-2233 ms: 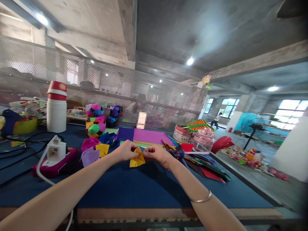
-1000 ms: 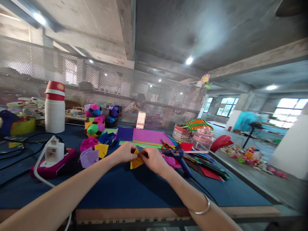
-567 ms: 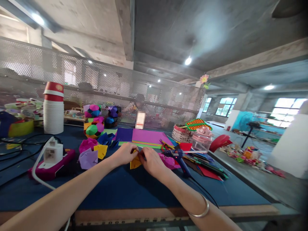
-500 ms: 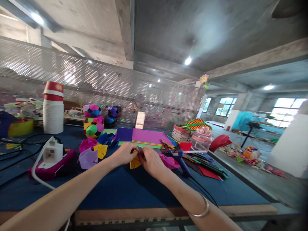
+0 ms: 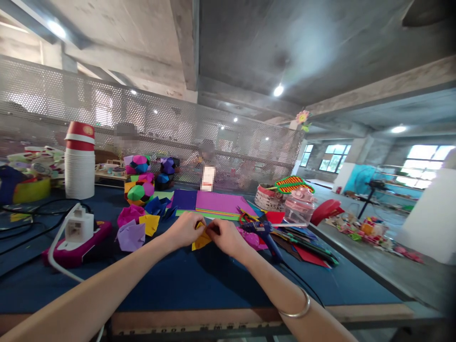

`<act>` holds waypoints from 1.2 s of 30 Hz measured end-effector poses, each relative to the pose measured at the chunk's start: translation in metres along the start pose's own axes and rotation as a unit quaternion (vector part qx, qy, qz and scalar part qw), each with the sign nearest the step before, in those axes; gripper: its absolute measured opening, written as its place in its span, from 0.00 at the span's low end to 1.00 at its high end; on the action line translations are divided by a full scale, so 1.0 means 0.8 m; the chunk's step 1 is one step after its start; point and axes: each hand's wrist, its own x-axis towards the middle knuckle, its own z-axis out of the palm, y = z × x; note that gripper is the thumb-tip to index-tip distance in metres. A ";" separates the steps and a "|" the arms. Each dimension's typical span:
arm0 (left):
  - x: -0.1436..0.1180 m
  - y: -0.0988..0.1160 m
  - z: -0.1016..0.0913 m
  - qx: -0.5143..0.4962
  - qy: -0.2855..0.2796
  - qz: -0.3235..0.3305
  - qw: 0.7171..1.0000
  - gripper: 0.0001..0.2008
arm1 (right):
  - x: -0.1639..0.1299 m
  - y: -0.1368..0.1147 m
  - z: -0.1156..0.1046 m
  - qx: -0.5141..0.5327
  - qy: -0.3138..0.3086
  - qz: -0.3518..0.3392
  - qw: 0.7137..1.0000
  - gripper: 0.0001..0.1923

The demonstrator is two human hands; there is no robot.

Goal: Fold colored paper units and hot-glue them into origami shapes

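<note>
Between my two hands is a folded piece of yellow paper (image 5: 200, 241), partly hidden by the fingers. My left hand (image 5: 185, 230) pinches it from the left. From the right, the curled fingers of my right hand (image 5: 224, 236) grip its other edge. To the left lie folded paper pieces: a purple one (image 5: 131, 236), a magenta one (image 5: 130, 216), a yellow one (image 5: 149, 224) and a blue one (image 5: 157, 206). A blue glue gun (image 5: 265, 233) rests just right of my right hand, with a pink folded piece (image 5: 251, 238) beside it.
Coloured paper sheets (image 5: 223, 203) lie behind my hands. Finished paper balls (image 5: 139, 191) and stacked paper cups (image 5: 80, 173) stand at the left. A power strip (image 5: 101, 237) with a white charger sits near left. Scissors (image 5: 245, 216), a clear jar (image 5: 299, 208) and pens (image 5: 313, 249) are at the right.
My right hand has shifted slightly right, its fingers now more curled at the yellow paper's edge. More of the yellow paper shows between the hands.
</note>
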 end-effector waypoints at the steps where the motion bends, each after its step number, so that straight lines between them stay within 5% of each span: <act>1: 0.000 -0.001 0.001 -0.001 0.001 -0.001 1.000 0.10 | 0.001 0.002 0.001 0.004 -0.002 0.006 1.000 0.06; 25: 0.002 -0.006 0.004 0.004 0.001 -0.001 1.000 0.10 | -0.012 -0.014 0.004 -0.148 0.036 -0.032 0.988 0.03; 36: -0.004 -0.004 0.020 0.060 0.051 0.035 0.996 0.08 | -0.008 -0.008 0.010 -0.134 0.055 -0.020 0.989 0.04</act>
